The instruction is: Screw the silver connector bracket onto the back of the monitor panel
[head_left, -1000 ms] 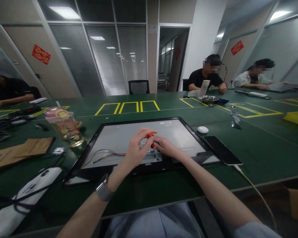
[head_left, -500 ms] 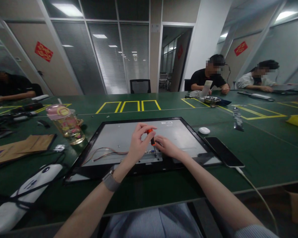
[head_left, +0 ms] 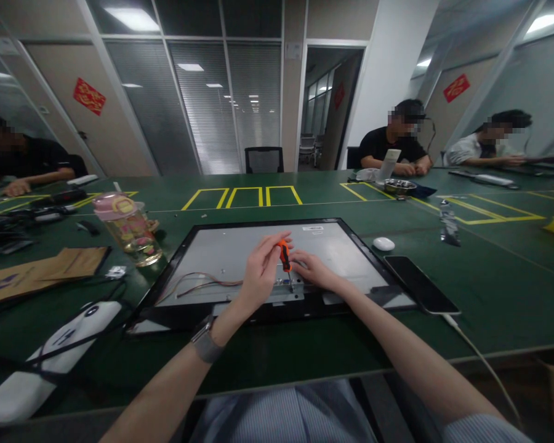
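My left hand (head_left: 260, 271) is closed around the orange and black handle of a screwdriver (head_left: 284, 255), its fingers stretched along the side. The shaft points down, slightly tilted, to a metal bracket (head_left: 277, 294) with small connectors. At the handle's lower end, the bent fingers of my right hand (head_left: 317, 271) meet the screwdriver; their tips are partly hidden. Under both hands lies a flat display panel (head_left: 212, 246), grey back up, in a black frame. Thin brown cables (head_left: 198, 284) run from the bracket to the left.
A phone (head_left: 420, 284) on a charging cable and a white earbud case (head_left: 383, 244) lie right of the panel. On the left are a drink cup (head_left: 128, 229), a paper bag (head_left: 46, 274) and a white power strip (head_left: 50, 354). Several people sit across the green table.
My left hand has turned a little about the handle, showing more of its orange and black side. My right hand stays beside it. The whole view has shifted slightly.
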Demonstrator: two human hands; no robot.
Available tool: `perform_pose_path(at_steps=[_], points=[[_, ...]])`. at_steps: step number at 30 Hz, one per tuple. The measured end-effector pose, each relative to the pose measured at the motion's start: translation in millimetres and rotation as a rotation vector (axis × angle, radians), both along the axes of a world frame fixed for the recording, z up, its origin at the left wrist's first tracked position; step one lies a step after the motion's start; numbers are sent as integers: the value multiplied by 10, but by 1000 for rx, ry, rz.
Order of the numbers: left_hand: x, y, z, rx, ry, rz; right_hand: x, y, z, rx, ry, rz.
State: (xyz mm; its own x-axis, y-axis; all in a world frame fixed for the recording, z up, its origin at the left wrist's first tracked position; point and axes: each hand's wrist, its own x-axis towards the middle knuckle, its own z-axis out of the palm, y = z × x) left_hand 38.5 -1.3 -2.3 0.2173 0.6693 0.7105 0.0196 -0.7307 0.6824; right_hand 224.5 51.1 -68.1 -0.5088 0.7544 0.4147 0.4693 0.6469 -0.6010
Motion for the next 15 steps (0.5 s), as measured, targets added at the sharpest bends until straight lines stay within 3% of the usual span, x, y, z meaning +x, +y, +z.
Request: perform_pose_path(at_steps=[7, 15], points=[[9, -25, 0, 76, 6, 213, -10, -13, 17, -39, 40, -45], [-26, -7, 40, 66, -34, 281, -44, -60, 58, -34, -32, -121]])
